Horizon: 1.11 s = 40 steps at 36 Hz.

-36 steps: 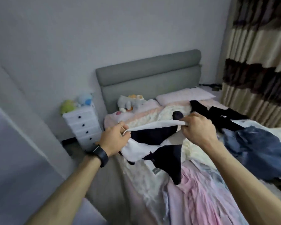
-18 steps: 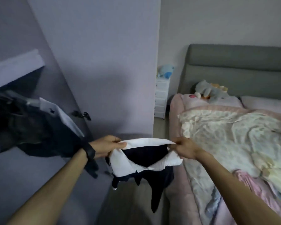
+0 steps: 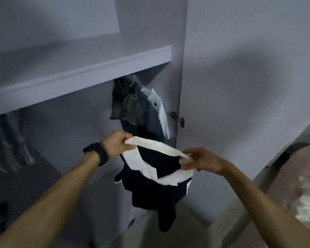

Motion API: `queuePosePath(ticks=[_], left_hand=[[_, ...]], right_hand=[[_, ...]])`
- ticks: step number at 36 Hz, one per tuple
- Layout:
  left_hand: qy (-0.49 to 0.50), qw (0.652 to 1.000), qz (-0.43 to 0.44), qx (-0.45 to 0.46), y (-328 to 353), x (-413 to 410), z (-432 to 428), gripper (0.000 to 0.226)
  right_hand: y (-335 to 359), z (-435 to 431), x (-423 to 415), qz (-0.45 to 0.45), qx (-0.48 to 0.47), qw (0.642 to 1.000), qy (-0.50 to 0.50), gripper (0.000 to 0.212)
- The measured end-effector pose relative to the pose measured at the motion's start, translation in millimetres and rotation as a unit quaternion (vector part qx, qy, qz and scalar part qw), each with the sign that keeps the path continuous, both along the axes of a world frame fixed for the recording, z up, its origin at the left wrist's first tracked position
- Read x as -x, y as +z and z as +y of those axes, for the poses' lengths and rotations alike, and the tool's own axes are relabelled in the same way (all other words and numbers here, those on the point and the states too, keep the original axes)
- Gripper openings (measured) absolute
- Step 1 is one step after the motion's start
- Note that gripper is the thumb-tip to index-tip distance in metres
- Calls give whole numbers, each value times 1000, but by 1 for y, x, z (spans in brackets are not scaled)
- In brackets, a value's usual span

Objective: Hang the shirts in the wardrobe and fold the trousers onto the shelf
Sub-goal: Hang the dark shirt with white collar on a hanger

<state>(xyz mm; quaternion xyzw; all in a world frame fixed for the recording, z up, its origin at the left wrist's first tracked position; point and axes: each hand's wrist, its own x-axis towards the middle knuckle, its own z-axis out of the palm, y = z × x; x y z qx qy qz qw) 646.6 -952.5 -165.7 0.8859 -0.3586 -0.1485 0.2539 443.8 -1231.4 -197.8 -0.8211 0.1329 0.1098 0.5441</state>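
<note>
A navy garment with a white collar (image 3: 156, 176) hangs between my two hands in front of the open wardrobe. My left hand (image 3: 117, 145) grips one end of the white collar. My right hand (image 3: 199, 161) pinches the other end. The dark body of the garment droops below them. Inside the wardrobe, several garments (image 3: 141, 106) hang on hangers under the shelf (image 3: 89, 70), among them a grey one and a white one.
The open wardrobe door (image 3: 240, 86) stands to the right, its hinge (image 3: 177, 118) near the hanging clothes. More pale clothes (image 3: 9, 140) hang at the far left. The bed's edge with pink and floral bedding (image 3: 297, 190) lies at the lower right.
I have turned left from the bed to face the wardrobe, carrying the navy and white garment along. Both hands keep their hold on the collar.
</note>
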Motion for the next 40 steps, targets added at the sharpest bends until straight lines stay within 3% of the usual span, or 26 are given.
queuePosePath(ticks=[4,8,11,14,20,23,25,28,31,35,40], left_hand=[[142,988,-62,-11,13,12,30,14],[242,966,-96,-7,18,31,55,24],[290,944,-154,-33,22,47,70,22],[349,907,-224,-79,27,58,86,28],[423,885,-189,-40,24,66,116,34],[449,881,-127,72,24,73,124,18],[449,876,-102,147,27,79,124,11],[435,874,-73,202,28,91,125,12],[392,890,-19,232,28,99,131,17],[372,905,-13,205,29,105,148,26],[461,875,-104,101,25,114,170,32]], right_hand=[[-1,5,-43,-6,55,990,127,33],[-7,18,-81,-73,129,976,160,9],[-2,33,-100,-167,226,947,156,25],[13,51,-111,-228,179,944,155,7],[27,89,-138,-231,134,948,172,16],[35,115,-144,-245,120,943,190,10],[41,132,-148,-243,129,934,227,19],[49,160,-151,-239,154,918,277,10],[57,190,-147,-256,114,911,303,11],[65,223,-145,-250,48,914,316,12],[62,247,-148,-224,-1,906,358,13]])
